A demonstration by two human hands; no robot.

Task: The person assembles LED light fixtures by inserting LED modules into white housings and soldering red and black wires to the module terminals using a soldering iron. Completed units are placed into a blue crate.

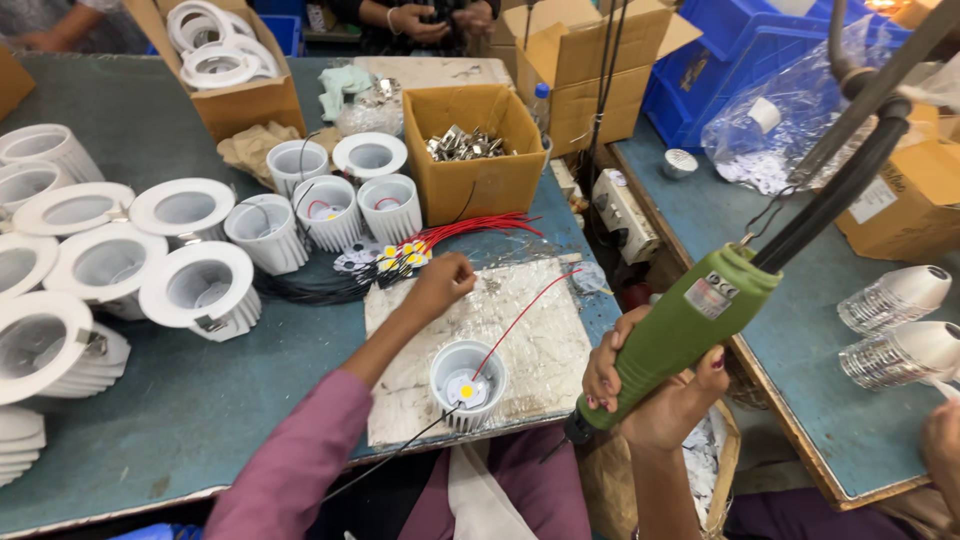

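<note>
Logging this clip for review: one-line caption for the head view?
Left hand reaches over the marble slab beside a wired white housing; right hand grips a green electric screwdriver.

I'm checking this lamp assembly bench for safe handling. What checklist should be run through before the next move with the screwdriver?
1. Green powered screwdriver gripped firmly by right hand: ok.
2. Driver tip clear of the small white finned lamp housing: ok, it sits off to the right.
3. Housing upright on the pale work board: ok.
4. Red wire clear of the housing opening: not ok, it runs out of the opening.
5. Left hand away from the housing: ok, it reaches toward the screws beyond.
6. Screw picked up: cannot tell.
</note>
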